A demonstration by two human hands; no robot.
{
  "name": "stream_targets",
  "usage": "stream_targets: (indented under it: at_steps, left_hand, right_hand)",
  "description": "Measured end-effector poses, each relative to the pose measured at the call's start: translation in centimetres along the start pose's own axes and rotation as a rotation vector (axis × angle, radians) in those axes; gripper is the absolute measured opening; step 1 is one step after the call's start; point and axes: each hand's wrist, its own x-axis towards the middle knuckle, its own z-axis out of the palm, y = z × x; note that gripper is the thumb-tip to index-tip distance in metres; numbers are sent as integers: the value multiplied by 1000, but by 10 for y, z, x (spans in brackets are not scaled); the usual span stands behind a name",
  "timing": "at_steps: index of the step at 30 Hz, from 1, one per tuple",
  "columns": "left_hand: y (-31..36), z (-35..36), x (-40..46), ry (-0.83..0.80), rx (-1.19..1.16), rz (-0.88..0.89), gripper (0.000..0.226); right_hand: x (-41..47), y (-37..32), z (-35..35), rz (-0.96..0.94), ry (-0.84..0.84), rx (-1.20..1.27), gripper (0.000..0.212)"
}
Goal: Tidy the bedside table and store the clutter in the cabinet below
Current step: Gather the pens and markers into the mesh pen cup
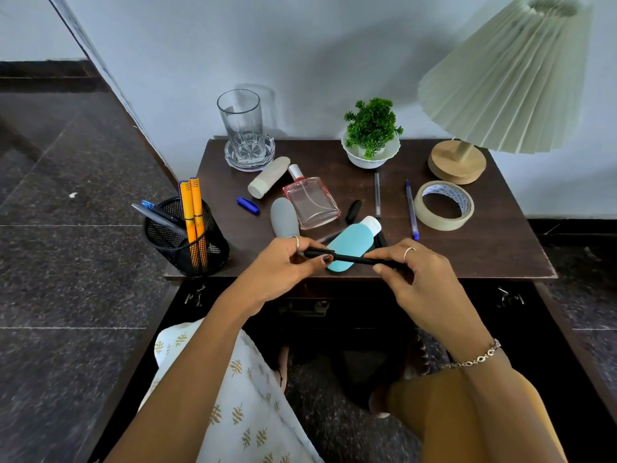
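Observation:
Over the front edge of the dark wooden bedside table [484, 248], both hands hold one black pen [347, 259] level. My left hand [283, 269] pinches its capped left end, and my right hand [424, 282] grips its right end. Under the pen lies a blue bottle [354, 242] with a white cap. Around it lie a grey bottle [283, 218], a pink perfume bottle [312, 202], a beige tube [268, 177], a blue pen cap [248, 205], a black cap [353, 210], a clear pen [377, 195] and a blue pen [411, 210].
A black mesh pen holder [185, 242] with several pens stands at the table's front left corner. At the back stand a glass [241, 128] on a coaster, a small potted plant [371, 135] and a lamp [507, 81]. A tape roll [444, 205] lies at the right. The cabinet doors below stand open.

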Motion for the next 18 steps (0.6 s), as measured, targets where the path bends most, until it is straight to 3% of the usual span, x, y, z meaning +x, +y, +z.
stream_targets:
  at_steps: [3,6,18]
  left_hand:
    - [0,2,2,-16,-44,-10,15]
    - [-2,5,6,-3,-222,-68,28]
    - [-8,19,9,111,-251,-64,31]
  right_hand:
    - [0,-1,2,7,-5,19,27]
    - [1,-1,6,16,7,38,26]
    - [0,-8,20,-12,42,-12,16]
